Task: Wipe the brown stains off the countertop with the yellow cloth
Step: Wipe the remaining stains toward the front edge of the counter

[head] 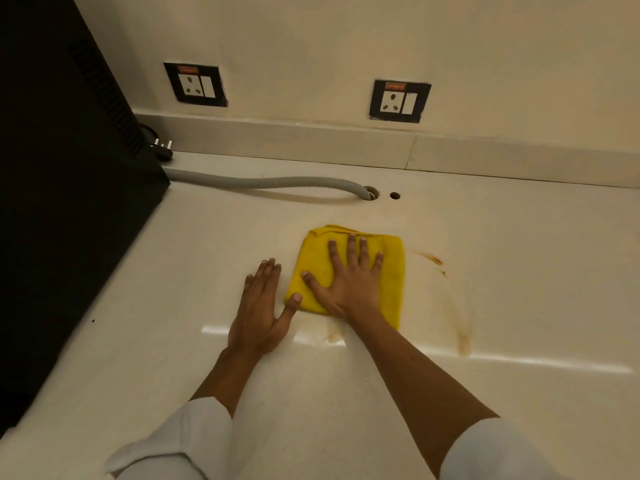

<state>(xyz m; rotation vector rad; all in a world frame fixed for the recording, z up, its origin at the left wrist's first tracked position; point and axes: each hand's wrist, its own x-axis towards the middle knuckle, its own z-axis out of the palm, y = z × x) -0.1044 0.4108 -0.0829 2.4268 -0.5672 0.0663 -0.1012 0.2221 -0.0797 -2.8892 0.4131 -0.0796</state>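
Observation:
A folded yellow cloth [391, 271] lies flat on the cream countertop [519, 289]. My right hand [346, 282] presses on it, palm down, fingers spread. My left hand [259, 306] rests flat on the bare counter just left of the cloth, its thumb touching the cloth's near left corner. Brown stains show to the right of the cloth: a short streak [433, 259] at its upper right, a long faint smear [462, 337] curving toward the front, and a small smudge [334, 337] just below the cloth by my right wrist.
A tall black appliance [69, 202] fills the left side. A grey corrugated hose [270, 183] runs from it into a hole [371, 194] in the counter, with a smaller hole [394, 195] beside it. A black plug [162, 148] lies by the wall. Two sockets [195, 84] [400, 101] sit on the wall.

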